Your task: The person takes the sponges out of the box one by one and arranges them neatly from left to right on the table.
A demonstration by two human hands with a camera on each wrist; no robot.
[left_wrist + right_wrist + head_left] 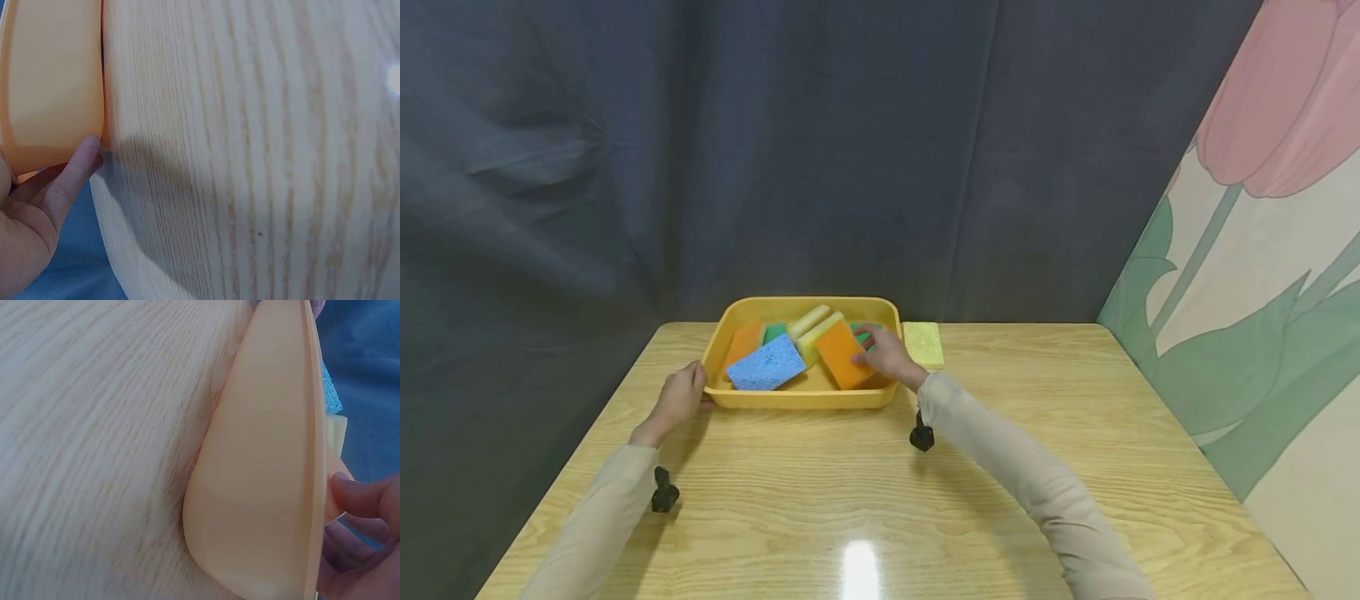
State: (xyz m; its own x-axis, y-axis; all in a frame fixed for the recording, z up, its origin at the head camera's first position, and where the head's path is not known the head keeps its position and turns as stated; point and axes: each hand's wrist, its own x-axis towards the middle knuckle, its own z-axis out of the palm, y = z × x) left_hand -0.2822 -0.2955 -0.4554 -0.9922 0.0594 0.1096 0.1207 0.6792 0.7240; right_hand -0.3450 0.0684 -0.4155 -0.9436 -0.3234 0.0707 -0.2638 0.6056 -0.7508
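A yellow plastic tub [801,400] stands on the table and holds several sponges. My left hand [682,393] grips its left side by the front corner; in the left wrist view a finger [78,165] lies along the tub wall's lower edge. Inside the tub's right part, my right hand [886,353] pinches an orange sponge [841,354] with a yellow layer. The right wrist view has the thumb [359,495] against the orange face, with other fingers behind. Left of it lie a blue sponge [766,364], another orange sponge [745,342] and a pale yellow one [808,322].
A light yellow sponge [923,344] lies on the wooden table [1000,392] just right of the tub. Behind the table hangs a dark blue curtain [850,150]. On the right is a wall [1285,333] with painted tulips.
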